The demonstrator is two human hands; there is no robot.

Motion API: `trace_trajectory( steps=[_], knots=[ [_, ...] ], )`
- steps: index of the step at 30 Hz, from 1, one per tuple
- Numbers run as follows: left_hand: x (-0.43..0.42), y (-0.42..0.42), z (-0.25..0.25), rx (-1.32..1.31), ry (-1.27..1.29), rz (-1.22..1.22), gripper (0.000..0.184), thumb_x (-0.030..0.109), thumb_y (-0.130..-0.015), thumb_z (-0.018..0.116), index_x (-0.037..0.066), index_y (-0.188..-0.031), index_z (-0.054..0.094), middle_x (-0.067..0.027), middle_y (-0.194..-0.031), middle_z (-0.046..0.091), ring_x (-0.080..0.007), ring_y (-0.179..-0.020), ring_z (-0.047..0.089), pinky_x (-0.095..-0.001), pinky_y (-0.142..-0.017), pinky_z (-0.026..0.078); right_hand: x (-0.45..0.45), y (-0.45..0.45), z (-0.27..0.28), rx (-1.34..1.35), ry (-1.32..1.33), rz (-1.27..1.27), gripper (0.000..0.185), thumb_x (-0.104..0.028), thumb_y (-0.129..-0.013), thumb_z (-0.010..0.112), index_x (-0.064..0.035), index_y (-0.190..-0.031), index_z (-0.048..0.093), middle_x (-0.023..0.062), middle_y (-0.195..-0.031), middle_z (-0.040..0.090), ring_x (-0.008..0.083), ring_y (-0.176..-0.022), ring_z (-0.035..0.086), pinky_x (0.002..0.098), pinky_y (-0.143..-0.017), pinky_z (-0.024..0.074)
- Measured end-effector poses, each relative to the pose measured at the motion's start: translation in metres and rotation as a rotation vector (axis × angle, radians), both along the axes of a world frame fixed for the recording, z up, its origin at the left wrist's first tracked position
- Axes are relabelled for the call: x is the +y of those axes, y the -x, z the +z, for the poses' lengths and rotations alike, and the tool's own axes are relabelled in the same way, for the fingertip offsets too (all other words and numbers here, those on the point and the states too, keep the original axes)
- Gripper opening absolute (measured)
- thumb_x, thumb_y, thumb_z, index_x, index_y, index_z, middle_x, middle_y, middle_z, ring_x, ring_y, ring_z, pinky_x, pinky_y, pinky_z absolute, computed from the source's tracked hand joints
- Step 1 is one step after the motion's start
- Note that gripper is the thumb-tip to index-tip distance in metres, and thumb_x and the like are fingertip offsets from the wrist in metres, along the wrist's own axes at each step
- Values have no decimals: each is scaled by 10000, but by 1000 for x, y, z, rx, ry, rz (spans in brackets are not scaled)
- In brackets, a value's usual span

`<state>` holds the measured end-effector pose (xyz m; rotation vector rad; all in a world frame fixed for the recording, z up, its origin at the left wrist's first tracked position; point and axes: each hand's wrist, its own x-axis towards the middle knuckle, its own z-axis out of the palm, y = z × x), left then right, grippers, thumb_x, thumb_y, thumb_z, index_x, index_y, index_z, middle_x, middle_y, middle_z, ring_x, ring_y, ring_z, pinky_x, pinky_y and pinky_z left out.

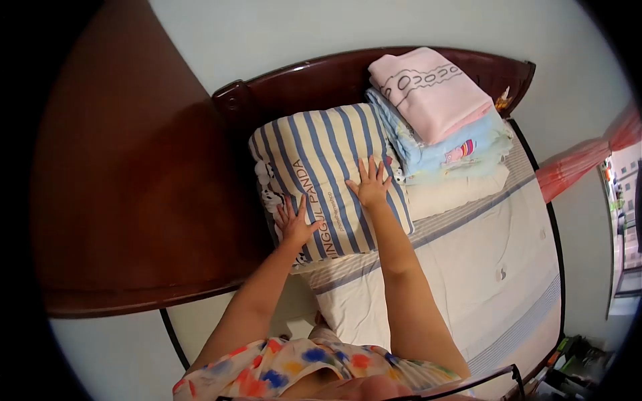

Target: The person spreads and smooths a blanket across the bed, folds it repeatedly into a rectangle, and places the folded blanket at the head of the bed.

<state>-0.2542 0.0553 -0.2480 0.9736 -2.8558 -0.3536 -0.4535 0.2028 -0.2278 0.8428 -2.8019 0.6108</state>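
A folded striped quilt (334, 144), cream and blue with panda lettering, lies in a thick stack at the head of the bed. My left hand (297, 226) rests flat on its near left part, fingers spread over the lettering. Farther up and to the right, my right hand (371, 185) presses on the same quilt with its fingers apart. Panda prints show along the quilt's left side. Close by on the right is a pile: a folded pink blanket (435, 100) on top of a light blue folded quilt (441, 155), with white bedding (458, 195) underneath.
A dark wooden headboard (307, 83) runs behind the bedding. On the left stands a large brown wooden cabinet (134, 200). The bed sheet (448, 267) is pale with grey stripes. A red curtain (578, 167) hangs by the window at right, and dark clutter (568, 367) sits at lower right.
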Motion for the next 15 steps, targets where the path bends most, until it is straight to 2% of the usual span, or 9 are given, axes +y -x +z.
trace_trajectory(
  steps=[2,6,9,10,11,13,15],
  knots=[
    [-4,36,-12,-113,-27,14,1037,685,-699,641,372,-1489,46,-129,-1557,-50,-462,-1396,-35,-675,-1050,146,1,25,-12,-55,-20,17,791,-655,-858,426,-316,-1497,106,21,-1574,-8,338,-1434,-33,665,-1070,54],
    [9,31,16,-261,-89,39,1063,716,-680,635,387,-1484,22,-104,-1560,-46,-441,-1403,-31,-658,-1066,155,22,7,13,-162,-46,33,804,-658,-855,434,-320,-1498,90,2,-1573,-41,312,-1436,-73,637,-1090,37],
    [19,10,31,-238,-145,-24,1079,717,-665,647,398,-1480,17,-88,-1560,-49,-429,-1406,-27,-639,-1076,183,50,-13,18,-198,-3,84,800,-651,-858,439,-315,-1498,97,4,-1573,-32,296,-1439,-61,623,-1098,49],
    [17,11,28,-257,-126,-19,1045,678,-696,655,409,-1476,15,-76,-1560,-58,-425,-1407,-31,-618,-1084,206,57,-13,11,-199,6,102,799,-650,-858,439,-313,-1498,98,6,-1574,-28,291,-1440,-57,618,-1101,54],
    [13,11,27,-266,-144,-13,1026,655,-712,657,408,-1477,19,-77,-1560,-60,-422,-1407,-30,-609,-1086,214,62,-16,4,-193,29,111,812,-615,-842,508,-291,-1494,148,24,-1574,30,295,-1442,3,609,-1099,98],
    [11,1,34,-287,-183,-5,991,610,-743,661,406,-1478,28,-78,-1560,-64,-418,-1409,-28,-590,-1090,228,77,-39,-9,-174,22,103,825,-563,-829,562,-267,-1491,169,44,-1570,69,301,-1437,67,610,-1094,129],
    [12,-1,30,-208,-226,51,901,504,-805,659,368,-1487,87,-78,-1563,-39,-395,-1417,-8,-574,-1078,265,105,-73,-11,-267,-101,40,855,-542,-805,599,-270,-1490,165,59,-1560,120,300,-1430,113,628,-1079,153]
  ],
)
